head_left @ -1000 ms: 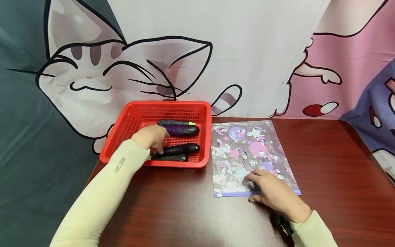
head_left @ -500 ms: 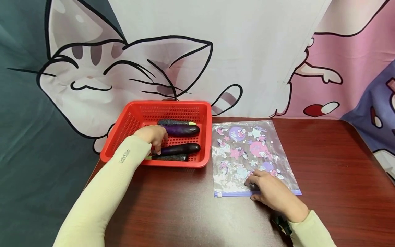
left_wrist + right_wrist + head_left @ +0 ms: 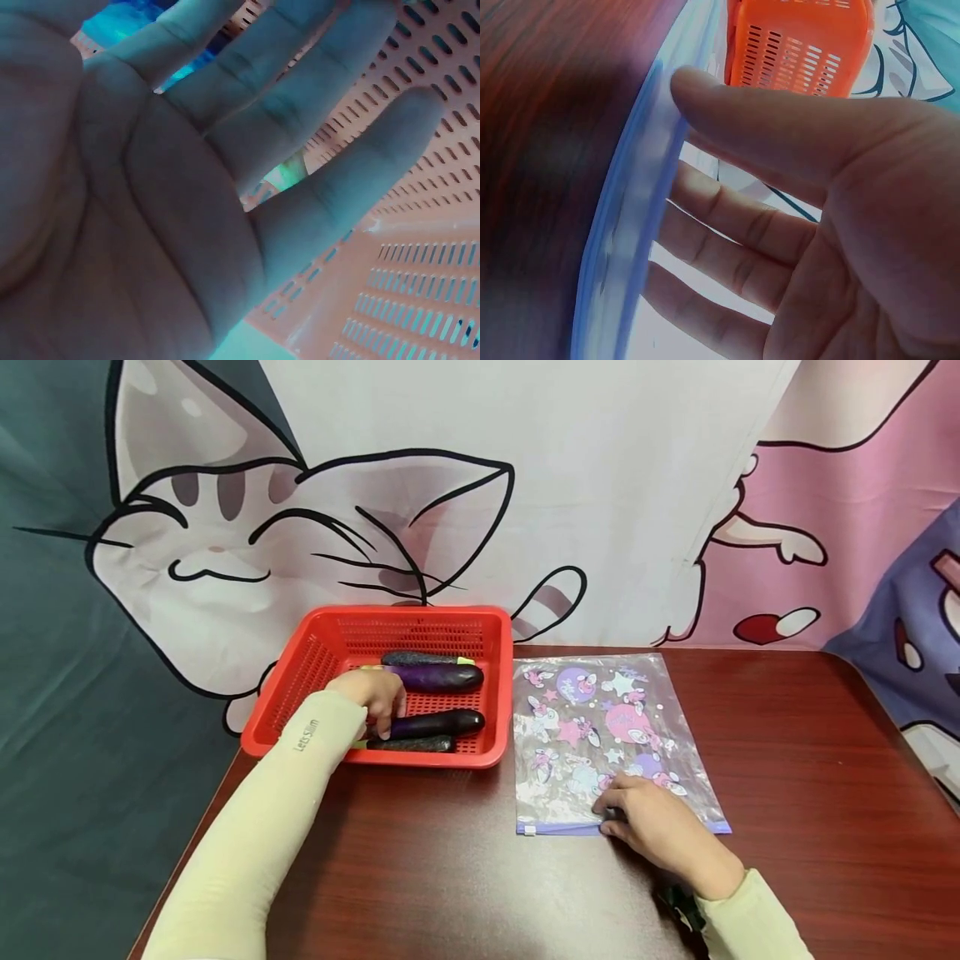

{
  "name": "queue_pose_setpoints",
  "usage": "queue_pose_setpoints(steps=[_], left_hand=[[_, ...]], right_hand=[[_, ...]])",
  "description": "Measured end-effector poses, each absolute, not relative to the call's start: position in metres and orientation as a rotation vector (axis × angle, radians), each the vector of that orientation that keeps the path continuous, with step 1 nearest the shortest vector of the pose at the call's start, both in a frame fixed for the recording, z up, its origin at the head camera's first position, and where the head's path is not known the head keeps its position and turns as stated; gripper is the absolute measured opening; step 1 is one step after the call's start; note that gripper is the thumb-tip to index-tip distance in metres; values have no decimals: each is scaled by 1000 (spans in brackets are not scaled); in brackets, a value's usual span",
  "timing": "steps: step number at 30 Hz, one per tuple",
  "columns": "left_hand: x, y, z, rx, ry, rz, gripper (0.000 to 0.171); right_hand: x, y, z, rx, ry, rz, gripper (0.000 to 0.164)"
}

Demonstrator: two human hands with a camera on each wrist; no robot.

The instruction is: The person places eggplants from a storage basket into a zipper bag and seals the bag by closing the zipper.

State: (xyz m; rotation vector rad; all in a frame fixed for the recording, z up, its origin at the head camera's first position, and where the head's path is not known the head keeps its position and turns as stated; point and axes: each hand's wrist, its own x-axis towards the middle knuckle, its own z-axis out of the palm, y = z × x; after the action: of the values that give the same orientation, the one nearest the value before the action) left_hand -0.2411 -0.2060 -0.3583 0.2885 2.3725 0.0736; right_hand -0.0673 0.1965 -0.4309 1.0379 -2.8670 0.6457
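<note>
**Cartoon curtain [image 3: 637,527] behind brown table [image 3: 795,760]; left hand [image 3: 367,689] in red basket [image 3: 300,681], right hand [image 3: 660,827] at zip bag [image 3: 558,760]**

Front eggplant [image 3: 442,724] directly under left hand, left end covered by fingers; gripped or just touched, cannot tell. Slim dark vegetable [image 3: 416,744] beside it, near basket's front wall. Back eggplant [image 3: 442,677] beyond, gap between. Basket at table's back-left corner, bag just right. Right hand loose, fingers on bag, thumb at purple zip strip [image 3: 558,830]. Bare wood from bag to right edge.
</note>
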Motion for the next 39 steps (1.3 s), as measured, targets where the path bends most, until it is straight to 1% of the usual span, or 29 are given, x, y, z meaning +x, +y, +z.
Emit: queue_pose_setpoints(steps=[3, 8, 14, 18, 22, 32, 36, 39], left_hand=[[-242, -207, -360, 326, 2351, 97, 36], [-241, -208, -360, 348, 2340, 93, 35], [-238, -207, -353, 400, 2361, 1, 40], [-235, -206, -350, 417, 2360, -11, 43], [-232, -207, -346, 434, 2360, -8, 42], [-226, -211, -332, 449, 2411, -39, 31], [-224, -210, -326, 474, 2420, -25, 26], [-224, -211, -321, 534, 2441, -4, 20]], right_hand=[[-69, 196, -431, 1039, -2860, 627, 13], [-71, 195, -430, 1010, -2867, 586, 16], [-71, 194, -428, 959, -2875, 582, 22], [-70, 192, -427, 863, -2896, 596, 23], [-69, 190, -428, 766, -2917, 586, 23], [-69, 189, -429, 720, -2920, 617, 22], [-70, 189, -429, 717, -2884, 635, 25], [-71, 189, -429, 727, -2875, 649, 28]])
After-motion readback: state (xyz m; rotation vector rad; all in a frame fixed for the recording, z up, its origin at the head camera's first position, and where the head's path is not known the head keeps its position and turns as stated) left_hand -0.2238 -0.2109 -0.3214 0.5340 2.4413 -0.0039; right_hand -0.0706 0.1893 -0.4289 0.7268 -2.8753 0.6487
